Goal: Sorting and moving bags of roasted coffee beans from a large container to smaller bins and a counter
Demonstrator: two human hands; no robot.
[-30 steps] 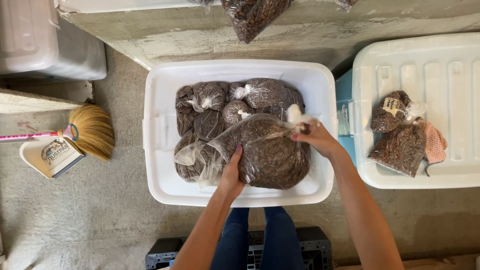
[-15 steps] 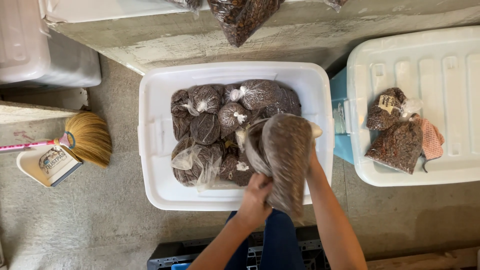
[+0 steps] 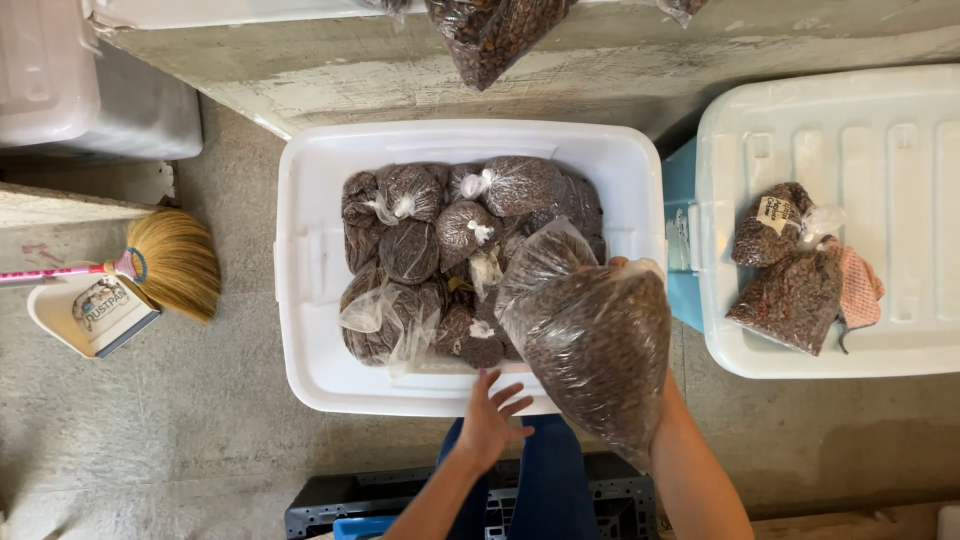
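Nearest the camera, a black crate (image 3: pixel 470 505) sits under the person's knees, and just above it the left hand (image 3: pixel 490 425) hangs with fingers spread and holding nothing, its tips at the near edge of the bin (image 3: pixel 300 270). Beside it the right hand (image 3: pixel 635 275) is mostly hidden behind the big bag (image 3: pixel 595 345) of brown beans; only fingertips show at the bag's top, closed on the clear plastic there, so the bag hangs from that grip over the bin's near right corner, tilted, its belly sagging towards the person. A bag this heavy held by thin film alone is likely to stretch or tear, so the free hand would do well to come under the sagging bottom and take the weight, palm flat, while the right keeps the neck gathered and upward so nothing spills. Lifting straight and clear of the rim would spare the plastic a snag. Inside the bin lie many smaller bags (image 3: pixel 440 240), knotted at the top, packed towards the far edge and middle; a loose empty one (image 3: pixel 385 320) lies at the left. Left of the bin on the floor are a broom (image 3: pixel 165 262) and dustpan (image 3: pixel 95 315). To the right, a lidded tub (image 3: pixel 870 130) carries two more bags (image 3: pixel 790 280) and a pink cloth (image 3: pixel 860 285). Farthest off, another bag (image 3: pixel 495 35) hangs over a concrete ledge (image 3: pixel 400 70)
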